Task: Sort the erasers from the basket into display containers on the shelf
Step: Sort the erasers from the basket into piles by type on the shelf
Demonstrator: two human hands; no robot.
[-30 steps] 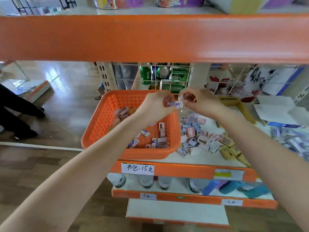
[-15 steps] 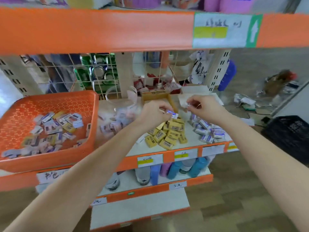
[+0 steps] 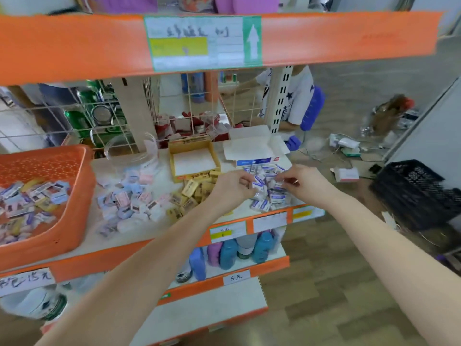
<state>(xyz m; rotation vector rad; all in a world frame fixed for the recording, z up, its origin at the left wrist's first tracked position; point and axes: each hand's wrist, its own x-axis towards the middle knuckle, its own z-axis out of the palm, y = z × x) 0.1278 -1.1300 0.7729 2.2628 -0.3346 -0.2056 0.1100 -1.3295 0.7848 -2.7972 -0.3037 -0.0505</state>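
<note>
Shelf (image 3: 154, 236) carries 1 orange basket (image 3: 64, 221) of mixed erasers at far left and 3 sorted heaps. Left hand (image 3: 230, 188) pinches 1 blue-white eraser (image 3: 258, 184) over the matching rightmost heap (image 3: 269, 193); right hand (image 3: 303, 182), fingers curled, contents indiscernible. Advisable: release low onto the heap, clear of the shelf edge.

Basket (image 3: 62, 201) at left: orange, dotted perforation pattern. Shelf edges (image 3: 74, 46): orange. Eraser piles, left to right: pastel pink/blue (image 3: 129, 198), yellow (image 3: 192, 193), white with blue print (image 3: 268, 193). Crate (image 3: 414, 193) at right: black mesh.
</note>
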